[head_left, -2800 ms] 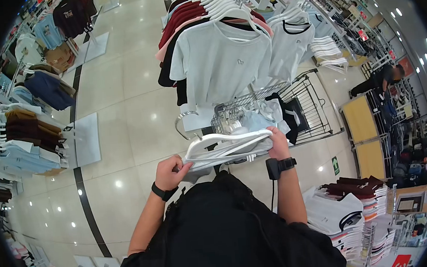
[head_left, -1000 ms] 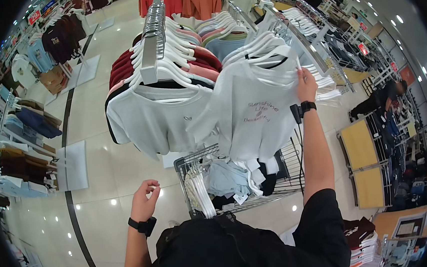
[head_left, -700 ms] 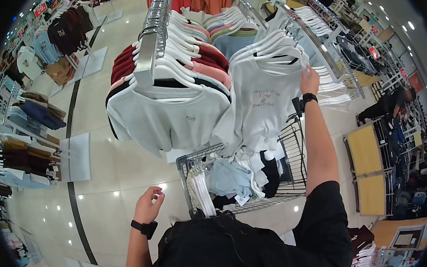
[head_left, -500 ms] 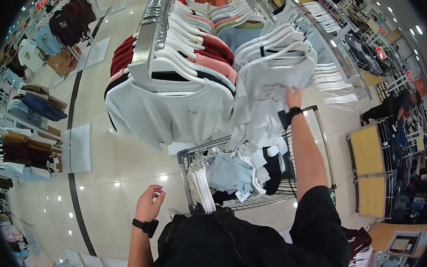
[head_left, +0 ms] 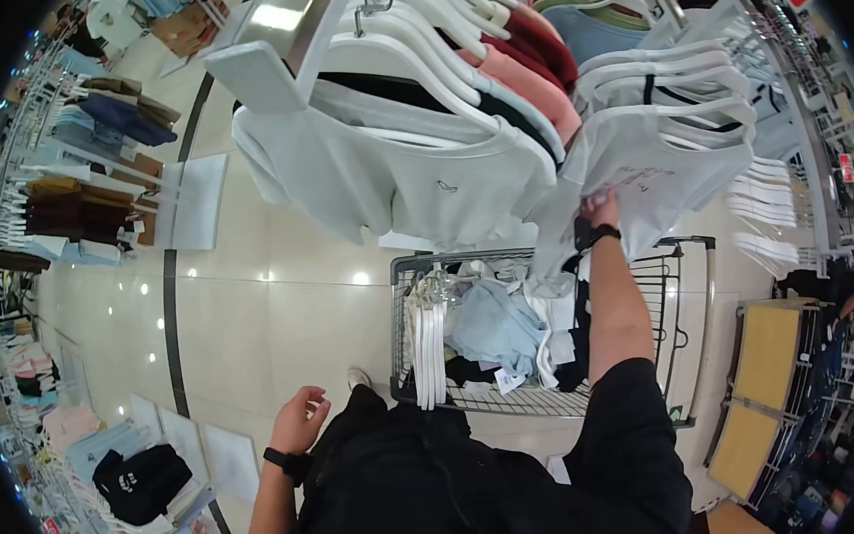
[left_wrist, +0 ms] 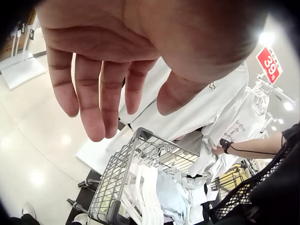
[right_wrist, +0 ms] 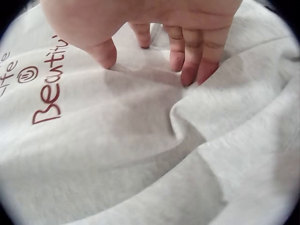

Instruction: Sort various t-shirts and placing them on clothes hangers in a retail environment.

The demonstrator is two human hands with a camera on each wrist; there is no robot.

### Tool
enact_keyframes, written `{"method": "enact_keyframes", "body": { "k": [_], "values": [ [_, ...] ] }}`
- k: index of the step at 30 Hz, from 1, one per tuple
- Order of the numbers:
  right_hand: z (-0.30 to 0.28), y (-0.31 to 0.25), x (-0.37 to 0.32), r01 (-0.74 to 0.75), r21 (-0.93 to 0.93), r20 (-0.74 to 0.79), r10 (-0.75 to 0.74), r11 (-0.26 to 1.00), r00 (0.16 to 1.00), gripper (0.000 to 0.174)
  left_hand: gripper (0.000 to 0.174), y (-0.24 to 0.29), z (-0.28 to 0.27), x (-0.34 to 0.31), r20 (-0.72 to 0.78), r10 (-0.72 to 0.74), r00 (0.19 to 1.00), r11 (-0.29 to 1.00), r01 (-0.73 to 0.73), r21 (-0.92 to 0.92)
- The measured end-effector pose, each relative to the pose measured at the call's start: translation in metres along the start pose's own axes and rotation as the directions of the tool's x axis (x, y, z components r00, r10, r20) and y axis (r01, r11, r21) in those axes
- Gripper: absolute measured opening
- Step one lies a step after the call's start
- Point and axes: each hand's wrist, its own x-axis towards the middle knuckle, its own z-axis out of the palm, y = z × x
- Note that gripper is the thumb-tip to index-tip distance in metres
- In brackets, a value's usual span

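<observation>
A light grey T-shirt [head_left: 685, 166] with red lettering hangs on a white hanger [head_left: 706, 112] at the front of the right rack row. My right hand [head_left: 600, 209] is at its front, beside the lettering. In the right wrist view, the fingertips [right_wrist: 190, 77] and thumb rest on the cloth, spread apart, next to a fold. My left hand [head_left: 301, 417] hangs loosely over the floor, left of the cart, holding nothing; its relaxed fingers [left_wrist: 89, 101] point down in the left wrist view. Below the T-shirt, a wire shopping cart [head_left: 548, 408] holds a pale blue garment [head_left: 500, 326].
Bare white hangers [head_left: 430, 352] hang at the cart's left end. Another white T-shirt [head_left: 421, 187] faces me on the rack, under a metal bar end [head_left: 256, 75]. A wooden-topped stand [head_left: 770, 355] is at the right, and folded clothes [head_left: 143, 485] lie at lower left.
Earlier both hands held white hangers with a garment over the cart. Later the right hand held the lettered T-shirt's shoulder at the rack, then let go and moved down its front. The view tilted down.
</observation>
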Motion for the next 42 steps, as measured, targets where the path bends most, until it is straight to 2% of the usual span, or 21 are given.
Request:
{"method": "enact_keyframes", "body": {
  "k": [1,3,5,7,11,12,14,16,18,19,20,21,23,24,25,29,31,35,37,39,42],
  "values": [
    [0.002,-0.007,0.027,-0.1,0.02,0.053,0.098,0.995,0.994,0.078,0.031,0.0,0.0,0.001,0.001,-0.018,1.0,1.0,0.018,0.009],
    [0.063,-0.049,-0.019,0.187,-0.155,0.112,-0.17,0.97,0.979,0.075,0.031,0.001,0.001,0.004,-0.002,-0.055,0.998,0.998,0.055,0.019],
    [0.092,-0.08,-0.006,0.109,-0.028,0.406,-0.089,0.994,0.91,0.077,0.031,0.006,0.004,0.01,0.036,-0.06,0.998,0.998,0.059,0.016],
    [0.105,-0.082,0.01,0.248,-0.112,0.541,-0.15,0.962,0.827,0.076,0.03,0.008,0.008,0.018,0.057,-0.059,0.997,0.997,0.056,0.05],
    [0.114,-0.075,-0.086,0.061,-0.267,0.385,0.048,0.962,0.922,0.08,0.029,0.017,0.016,0.036,0.1,-0.016,0.995,0.998,0.009,0.064],
    [0.093,-0.058,-0.076,0.031,-0.292,0.435,0.104,0.956,0.894,0.081,0.029,0.02,0.017,0.039,0.106,-0.001,0.994,0.998,-0.006,0.067],
    [0.052,-0.011,-0.069,0.22,-0.527,0.307,-0.058,0.821,0.95,0.06,0.029,0.02,0.019,0.042,0.121,0.012,0.993,0.998,-0.02,0.068],
    [0.015,0.029,-0.094,0.468,-0.64,0.362,-0.298,0.609,0.883,0.032,0.03,0.017,0.016,0.043,0.138,0.01,0.99,0.999,-0.017,0.051],
    [-0.03,0.089,-0.12,0.439,-0.78,0.244,-0.43,0.445,0.869,0.036,0.03,0.009,0.012,0.043,0.142,0.021,0.99,0.999,-0.027,0.041],
    [-0.04,0.123,-0.157,0.605,-0.733,0.351,-0.588,0.311,0.728,0.038,0.03,0.004,0.012,0.043,0.142,0.036,0.989,0.999,-0.041,0.031],
    [-0.066,0.172,-0.176,0.575,-0.799,0.428,-0.505,0.176,0.75,0.038,0.03,-0.001,0.011,0.044,0.144,0.037,0.989,0.999,-0.041,0.027],
    [-0.085,0.222,-0.204,0.461,-0.881,0.431,-0.222,0.107,0.875,0.034,0.031,-0.006,0.01,0.044,0.154,0.045,0.987,0.998,-0.052,0.043],
    [-0.078,0.279,-0.303,0.452,-0.777,0.562,0.16,0.439,0.811,0.035,0.031,-0.015,0.005,0.045,0.167,0.058,0.984,0.996,-0.069,0.06],
    [-0.078,0.308,-0.329,0.484,-0.81,0.575,0.289,0.33,0.765,0.037,0.031,-0.018,0.002,0.046,0.18,0.08,0.98,0.995,-0.09,0.049],
    [-0.073,0.318,-0.356,0.265,-0.877,0.434,0.423,0.4,0.796,0.045,0.031,-0.02,0.0,0.047,0.194,0.105,0.975,0.993,-0.114,0.035],
    [-0.079,0.362,-0.38,0.252,-0.931,0.266,0.019,0.263,0.964,0.044,0.03,-0.036,-0.02,0.052,0.152,0.175,0.973,0.983,-0.181,0.024],
    [-0.062,0.342,-0.392,0.217,-0.931,0.213,-0.045,0.293,0.976,0.044,0.03,-0.05,-0.035,0.056,0.166,0.206,0.964,0.977,-0.211,0.017],
    [-0.074,0.334,-0.38,0.248,-0.899,0.257,-0.023,0.361,0.966,0.043,0.031,-0.082,-0.069,0.06,0.209,0.261,0.942,0.964,-0.268,0.004],
    [-0.093,0.343,-0.362,0.412,-0.898,0.413,-0.026,0.153,0.91,0.036,0.031,-0.103,-0.085,0.06,0.224,0.273,0.936,0.958,-0.285,0.021],
    [-0.096,0.351,-0.354,0.313,-0.931,0.327,0.047,0.185,0.944,0.035,0.031,-0.123,-0.099,0.061,0.233,0.268,0.935,0.958,-0.285,0.041],
    [-0.11,0.387,-0.342,0.043,-0.957,0.07,0.082,0.288,0.994,0.054,0.032,-0.161,-0.12,0.049,0.222,0.262,0.939,0.951,-0.291,0.107]
  ]
}}
